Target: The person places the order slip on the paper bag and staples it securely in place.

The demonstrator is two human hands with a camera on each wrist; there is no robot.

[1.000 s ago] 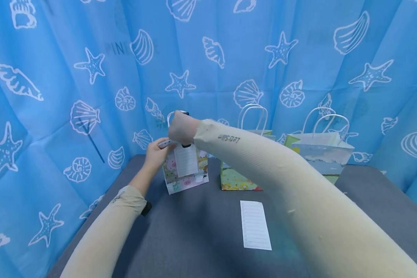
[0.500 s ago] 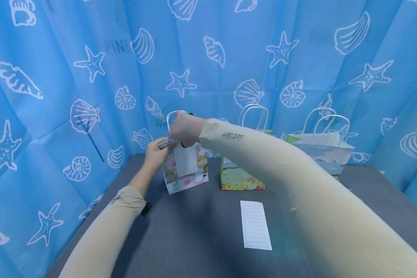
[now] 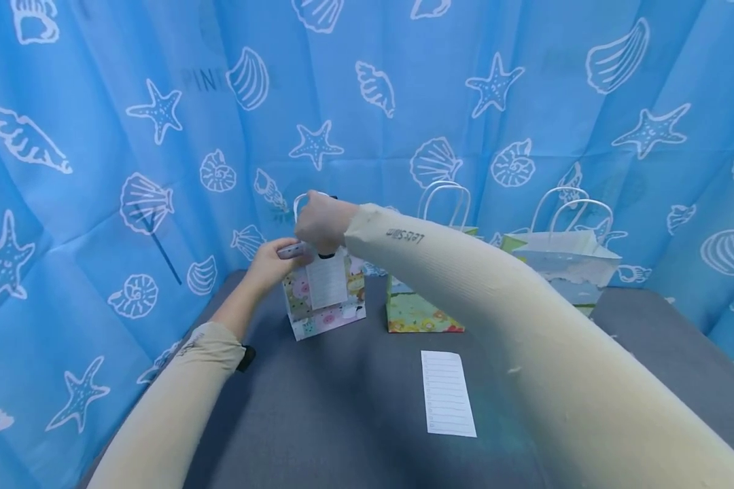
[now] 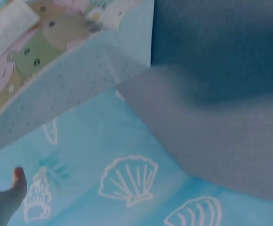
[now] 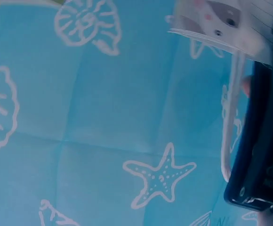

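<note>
At far left, a beige sleeve (image 3: pixel 171 401) reaches in over the table (image 3: pixel 342 414), with a small black block (image 3: pixel 247 358) at its cuff. The left hand (image 3: pixel 269 263) beyond it pinches a pale grey object (image 3: pixel 291 250), just in front of the upper left of a gift bag (image 3: pixel 329 317). That bag stands upright at the back left of the table, a lined sheet (image 3: pixel 327 284) against its front. The right hand (image 3: pixel 321 223) hides most of the bag's top; its fingers are curled round a black object (image 3: pixel 335 197) whose ends poke out above and below the fist. The bag's white handle (image 5: pixel 230 117) runs close beside the black object in the right wrist view. The right sleeve (image 3: pixel 495 285) cuts diagonally across, blocking parts of the green bag (image 3: pixel 418 316) and the pale blue bag (image 3: pixel 565 261) farther right. Nearer, in front of the green bag, a second sheet (image 3: pixel 448 394) lies flat.

As for materials, the sleeves are thin, finely knitted and wrinkled at the cuffs. The grey object has a rounded end. The gift bag is paper printed with cartoon animal faces; the black object is smooth and glossy, with rounded edges. Flowers run along the green bag's base, and clouds cover the blue one. The table covering is dark grey and matt; behind, a creased blue curtain (image 3: pixel 391 27) carries white shells and starfish.
</note>
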